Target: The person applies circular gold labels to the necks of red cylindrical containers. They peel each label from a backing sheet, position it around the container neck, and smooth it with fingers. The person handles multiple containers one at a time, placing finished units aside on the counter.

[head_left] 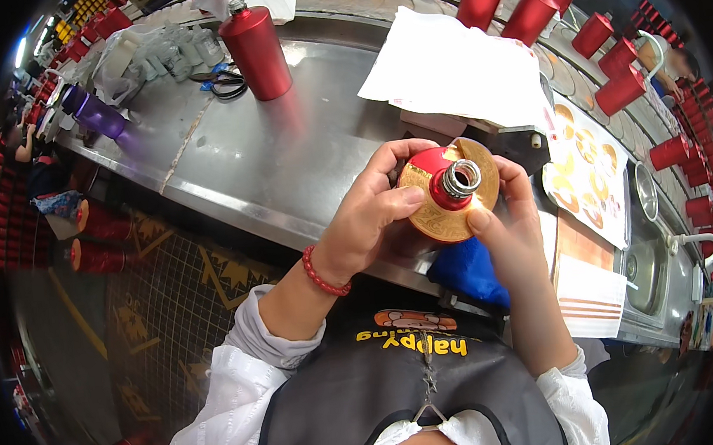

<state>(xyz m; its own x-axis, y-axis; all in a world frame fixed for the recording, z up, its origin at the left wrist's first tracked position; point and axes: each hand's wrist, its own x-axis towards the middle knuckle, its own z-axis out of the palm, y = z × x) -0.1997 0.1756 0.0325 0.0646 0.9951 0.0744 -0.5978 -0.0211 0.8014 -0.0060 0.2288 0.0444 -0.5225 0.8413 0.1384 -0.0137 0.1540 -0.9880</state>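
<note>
Both my hands hold a red bottle [438, 199] in front of my apron, its open silvery threaded neck [462, 179] tilted up toward me. A round gold label [446, 224] lies around the bottle's shoulder, with a patch of red showing through at the upper left. My left hand [370, 209] grips the left side, thumb pressed on the label. On the right side, my right hand [507, 227] wraps the bottle, its thumb on the label's near edge. The bottle's lower body is mostly hidden beneath the label and hands.
Another red bottle [259, 56] stands on the metal table [317, 138], near black-handled scissors [227, 83]. White paper [453, 67] covers something at the back. Gold labels [587, 145] lie on a sheet to the right, before a sink [646, 272]. Red bottles line a conveyor [567, 59].
</note>
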